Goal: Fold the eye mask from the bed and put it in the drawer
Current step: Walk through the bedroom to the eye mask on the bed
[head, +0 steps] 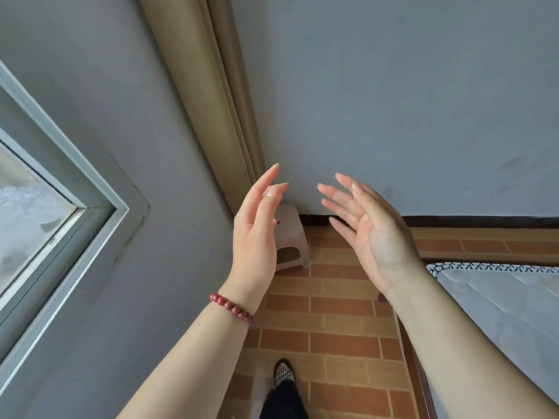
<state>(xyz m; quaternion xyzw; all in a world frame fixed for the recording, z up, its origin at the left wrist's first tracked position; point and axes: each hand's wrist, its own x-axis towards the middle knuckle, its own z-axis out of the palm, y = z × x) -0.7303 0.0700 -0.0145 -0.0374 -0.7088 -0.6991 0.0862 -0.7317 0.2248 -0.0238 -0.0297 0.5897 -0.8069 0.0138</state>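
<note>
My left hand [257, 225] and my right hand [369, 228] are raised in front of me, palms facing each other, a gap between them. Both are open with fingers spread and hold nothing. A red bead bracelet [233, 308] circles my left wrist. The corner of the bed [499, 300], a grey quilted mattress with a stitched edge, shows at the lower right, beside my right forearm. No eye mask and no drawer are in view.
A small grey plastic stool [292, 237] stands on the brick-patterned floor [329, 328] against the grey wall, behind my hands. A beige curtain [211, 101] hangs in the corner. A window [45, 213] is at the left. My foot [282, 375] is below.
</note>
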